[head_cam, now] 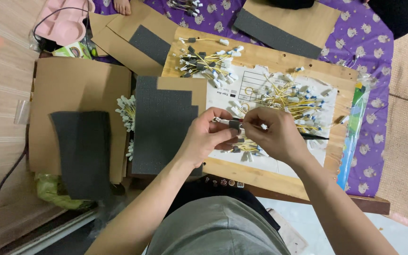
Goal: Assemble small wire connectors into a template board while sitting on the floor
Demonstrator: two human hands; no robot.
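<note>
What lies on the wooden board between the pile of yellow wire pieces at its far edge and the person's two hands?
In the head view, a white printed paper sheet lies there, between the far pile and the hands.

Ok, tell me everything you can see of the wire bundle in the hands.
The wire bundle is a short bunch of thin yellow wires with a small dark grey band or sleeve around its middle and white ends showing at its left. It lies roughly level above the white sheet on the wooden board. The left hand pinches it from the left, the right hand from the right; fingers hide the rest.
</note>
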